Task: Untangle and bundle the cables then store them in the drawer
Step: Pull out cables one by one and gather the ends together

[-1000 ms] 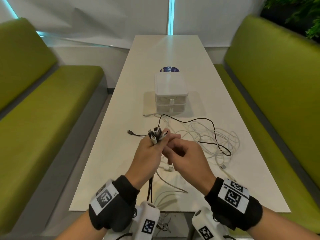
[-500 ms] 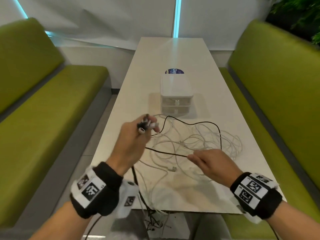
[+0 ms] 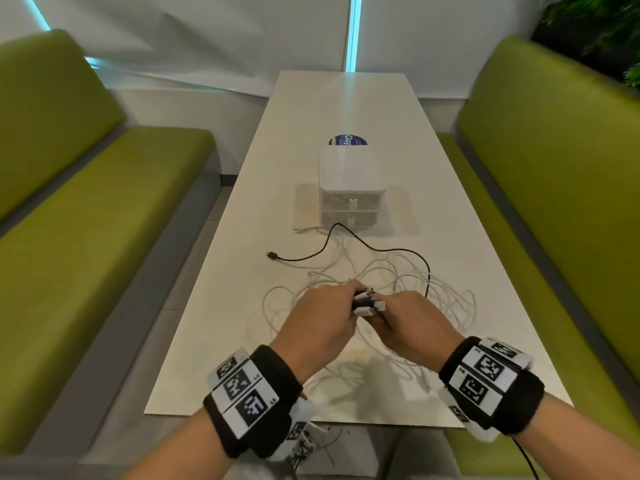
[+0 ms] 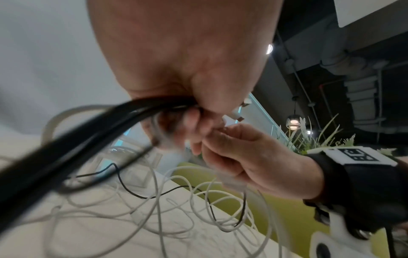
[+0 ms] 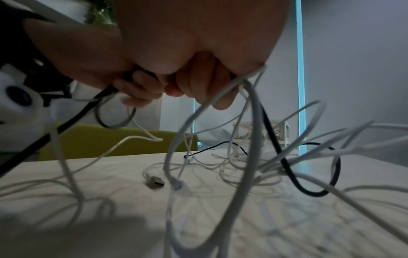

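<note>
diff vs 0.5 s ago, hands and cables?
The right hand came back in from the right, where it had drawn a black cable out sideways, and now meets the left hand at the bunch of connector ends; its fingers curl round cables. The left hand dropped lower, gripping the bunch. Unchanged: drawer box shut, white cable tangle on the table.

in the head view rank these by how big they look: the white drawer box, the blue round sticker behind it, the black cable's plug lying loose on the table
1. white drawer box, clearly the largest.
2. blue round sticker, partly hidden behind the box, so only its visible part counts.
3. black cable's plug, the smallest.
</note>
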### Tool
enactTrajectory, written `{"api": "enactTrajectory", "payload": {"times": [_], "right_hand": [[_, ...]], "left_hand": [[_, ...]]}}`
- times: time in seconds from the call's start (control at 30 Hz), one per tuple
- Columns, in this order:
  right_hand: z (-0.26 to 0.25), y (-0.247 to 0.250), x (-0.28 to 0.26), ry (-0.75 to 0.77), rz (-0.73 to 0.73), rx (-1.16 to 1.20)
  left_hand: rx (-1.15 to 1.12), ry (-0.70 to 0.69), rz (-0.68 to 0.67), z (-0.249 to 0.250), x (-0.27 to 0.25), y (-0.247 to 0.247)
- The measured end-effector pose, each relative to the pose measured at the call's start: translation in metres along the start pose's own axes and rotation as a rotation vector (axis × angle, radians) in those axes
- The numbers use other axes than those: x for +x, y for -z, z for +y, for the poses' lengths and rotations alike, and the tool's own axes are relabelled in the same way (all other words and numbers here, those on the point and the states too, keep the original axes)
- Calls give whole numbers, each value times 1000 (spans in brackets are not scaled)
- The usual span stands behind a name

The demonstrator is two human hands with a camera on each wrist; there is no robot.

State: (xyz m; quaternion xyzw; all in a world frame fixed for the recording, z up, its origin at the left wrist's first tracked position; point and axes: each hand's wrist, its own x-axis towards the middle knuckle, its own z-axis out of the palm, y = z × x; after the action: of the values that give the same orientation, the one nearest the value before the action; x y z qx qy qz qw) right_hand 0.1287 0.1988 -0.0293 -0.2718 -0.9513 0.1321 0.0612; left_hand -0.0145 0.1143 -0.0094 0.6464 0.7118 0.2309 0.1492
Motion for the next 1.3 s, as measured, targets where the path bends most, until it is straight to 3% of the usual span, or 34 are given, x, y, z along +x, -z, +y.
{"api": "enactTrajectory", "payload": {"times": [0.13,0.3,0.43,0.6,0.7,0.77,0.83,0.97,1.17,1.3], "right_hand": [[9,-9,-3,31,21,34],[25,-8,-11,-89,20,81],[18,-5,-5,-111,-27,38],[9,-8,-2,-116,-104,-42],[1,0,-1,-137,-125,-51],[-4,6,0,-142,-148,-40],[-8,8,0,-74,-120,-17],[-13,-7,-1,43,-32,10],[-22,-8,3,133,21,55],[-10,-7,-3,68,-2,60]], "left_hand": [[48,28,34,-4,1,19],[-56,122,313,-29,6,53],[127,113,208,-20,6,41],[91,-106,299,-7,5,24],[-1,-212,122,4,4,11],[-31,-175,-21,9,2,1],[-44,-109,-40,7,0,-5],[-73,-62,18,1,3,-3],[-24,-115,109,-7,0,6],[-92,-90,315,-25,-1,29]]}}
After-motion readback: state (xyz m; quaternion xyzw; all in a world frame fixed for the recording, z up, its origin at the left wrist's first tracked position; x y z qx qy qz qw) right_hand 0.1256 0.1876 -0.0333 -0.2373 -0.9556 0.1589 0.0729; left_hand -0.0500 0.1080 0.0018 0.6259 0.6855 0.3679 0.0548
